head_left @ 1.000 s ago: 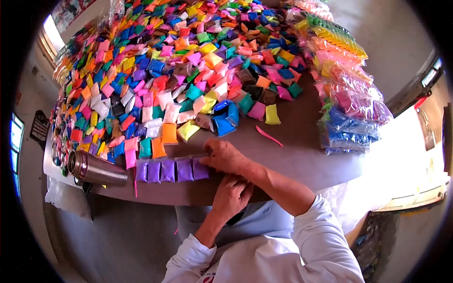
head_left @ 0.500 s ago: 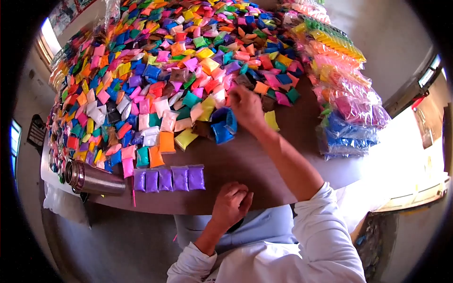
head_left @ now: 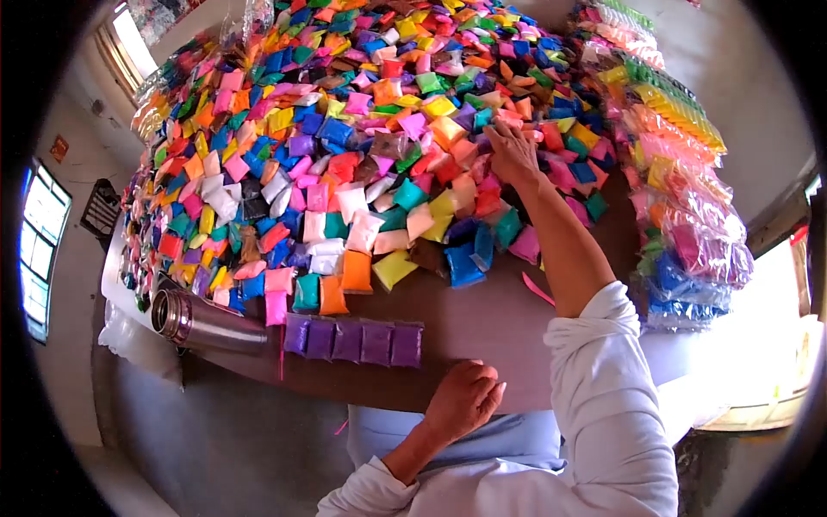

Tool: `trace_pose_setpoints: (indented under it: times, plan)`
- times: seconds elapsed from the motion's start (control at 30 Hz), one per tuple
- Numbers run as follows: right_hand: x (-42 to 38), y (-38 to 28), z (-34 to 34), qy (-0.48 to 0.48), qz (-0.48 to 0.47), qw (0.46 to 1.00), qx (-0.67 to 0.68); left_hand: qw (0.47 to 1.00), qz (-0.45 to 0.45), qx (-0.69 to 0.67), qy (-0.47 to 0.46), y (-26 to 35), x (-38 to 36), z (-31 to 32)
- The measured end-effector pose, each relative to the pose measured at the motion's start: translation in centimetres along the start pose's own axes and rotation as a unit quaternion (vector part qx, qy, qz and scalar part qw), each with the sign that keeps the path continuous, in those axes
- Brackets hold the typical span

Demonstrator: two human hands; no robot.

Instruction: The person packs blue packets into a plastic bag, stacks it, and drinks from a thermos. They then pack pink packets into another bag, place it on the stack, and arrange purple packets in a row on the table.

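My right hand [head_left: 514, 155] reaches into a wide heap of small, soft-looking colored packets [head_left: 353, 202], its fingers stretched out over the right part of the heap. Whether a packet lies under the fingertips is hidden. My left hand [head_left: 465, 401] rests at the table's front edge, fingers curled in, with nothing showing in them. To its left, a row of several purple packets [head_left: 362, 342] lies side by side. A blue packet [head_left: 465, 265] and a pink packet [head_left: 525, 245] lie at the heap's front edge.
A steel flask [head_left: 211, 323] lies on its side at the front left of the brown table [head_left: 482, 323]. Stacked clear bags of sorted packets [head_left: 689, 202] line the right edge. A thin pink strip [head_left: 538, 289] lies near my right forearm.
My right hand has moved farther into the heap, and its fingers have gone from bunched to stretched out. The view has shifted; my left hand stays curled by the table edge.
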State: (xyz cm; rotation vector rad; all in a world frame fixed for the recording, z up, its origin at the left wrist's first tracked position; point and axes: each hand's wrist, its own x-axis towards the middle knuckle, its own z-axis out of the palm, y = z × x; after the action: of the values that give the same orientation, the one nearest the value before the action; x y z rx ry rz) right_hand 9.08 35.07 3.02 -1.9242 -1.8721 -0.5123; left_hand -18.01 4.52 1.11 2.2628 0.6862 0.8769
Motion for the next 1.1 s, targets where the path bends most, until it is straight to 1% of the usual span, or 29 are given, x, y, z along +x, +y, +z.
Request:
trace_pose_setpoints:
  times: [0.03, 0.1, 0.13, 0.17, 0.23, 0.27, 0.3, 0.33, 0.37, 0.4, 0.43, 0.47, 0.5, 0.53, 0.57, 0.63, 0.7, 0.77, 0.83, 0.87, 0.9, 0.97, 1.0, 1.03, 1.07, 1.1]
  plan:
    - [0.0, 0.0, 0.0, 0.002, 0.0, 1.0, 0.003, 1.0, 0.0, 0.003, 0.0, 0.1, 0.1, -0.1]
    - [0.0, -0.1, 0.1, 0.024, 0.052, 0.998, 0.015, 1.0, 0.003, 0.002, 0.018, 0.3, 0.2, -0.1]
    - [-0.4, -0.8, -0.7, 0.077, 0.083, 0.993, 0.009, 1.0, -0.01, -0.019, 0.013, 0.1, 0.1, -0.1]
    - [-0.8, -1.3, -1.5, 0.077, 0.084, 0.993, 0.009, 1.0, -0.01, -0.019, 0.012, 0.1, 0.0, 0.0]
    - [-1.7, -2.2, -3.4, 0.187, 0.077, 0.977, 0.062, 0.999, -0.002, -0.018, 0.05, 0.0, -0.2, 0.1]
    - [-2.6, -2.9, -4.2, 0.227, 0.083, 0.967, 0.083, 0.998, 0.001, -0.025, 0.051, 0.1, -0.2, 0.2]
    - [-3.5, -2.9, -4.8, 0.167, 0.104, 0.967, 0.165, 0.998, -0.036, -0.038, 0.03, 0.0, -0.3, 0.0]
    - [-5.4, -2.6, -5.6, 0.089, 0.088, 0.925, 0.359, 0.996, -0.071, -0.054, 0.006, 0.1, -0.3, 0.0]
    - [-7.6, -3.6, -7.2, 0.008, 0.144, 0.825, 0.546, 0.995, -0.067, -0.069, 0.003, 0.1, -0.3, -0.1]
    - [-9.8, -4.9, -9.2, -0.069, 0.197, 0.68, 0.703, 0.995, -0.061, -0.074, 0.024, 0.1, -0.1, -0.2]
    - [-11.9, -5.5, -10.8, -0.115, 0.216, 0.649, 0.72, 0.994, -0.057, -0.078, 0.046, 0.1, 0.0, -0.3]
    - [-14.0, -6.9, -12.7, -0.113, 0.262, 0.582, 0.761, 0.993, -0.054, -0.087, 0.052, 0.1, 0.0, -0.4]
    - [-16.2, -6.8, -13.1, -0.115, 0.271, 0.586, 0.755, 0.993, -0.053, -0.094, 0.058, 0.0, 0.0, -0.5]
    - [-18.1, -6.7, -13.2, -0.139, 0.25, 0.57, 0.77, 0.991, -0.05, -0.104, 0.064, 0.0, 0.1, -0.6]
    - [-20.0, -6.6, -13.6, -0.164, 0.23, 0.553, 0.784, 0.989, -0.052, -0.118, 0.07, 0.0, 0.2, -0.7]
    - [-22.8, -7.0, -15.3, -0.202, 0.224, 0.504, 0.809, 0.985, -0.081, -0.141, 0.057, 0.2, 0.1, -0.9]
    - [-24.8, -7.4, -16.9, -0.219, 0.224, 0.499, 0.808, 0.984, -0.096, -0.138, 0.057, 0.4, 0.0, -0.9]
    - [-26.6, -8.0, -17.5, -0.224, 0.238, 0.48, 0.814, 0.986, -0.094, -0.128, 0.046, 0.6, -0.1, -1.3]
    - [-28.1, -8.3, -17.7, -0.226, 0.234, 0.474, 0.818, 0.977, -0.158, -0.141, 0.019, 0.8, -0.1, -1.4]
    - [-29.0, -8.4, -17.3, -0.226, 0.231, 0.483, 0.814, 0.983, -0.129, -0.126, 0.034, 0.6, -0.2, -1.2]
    - [-29.7, -8.6, -17.1, -0.227, 0.227, 0.49, 0.81, 0.983, -0.131, -0.123, 0.033, 0.5, -0.2, -0.9]
    - [-30.3, -9.3, -17.3, -0.209, 0.234, 0.491, 0.812, 0.987, -0.094, -0.114, 0.063, 0.4, -0.2, -0.6]
    - [-30.4, -9.5, -17.4, -0.204, 0.229, 0.515, 0.801, 0.987, -0.095, -0.11, 0.062, 0.6, -0.2, -0.7]
    - [-30.5, -9.6, -17.6, -0.199, 0.224, 0.538, 0.788, 0.988, -0.104, -0.104, 0.036, 0.8, -0.2, -0.9]
    - [-30.6, -9.6, -17.6, -0.198, 0.223, 0.536, 0.79, 0.989, -0.112, -0.098, 0.012, 1.0, -0.2, -1.1]
    - [-30.7, -9.4, -17.8, -0.208, 0.212, 0.541, 0.787, 0.989, -0.113, -0.094, 0.011, 1.0, -0.2, -1.1]
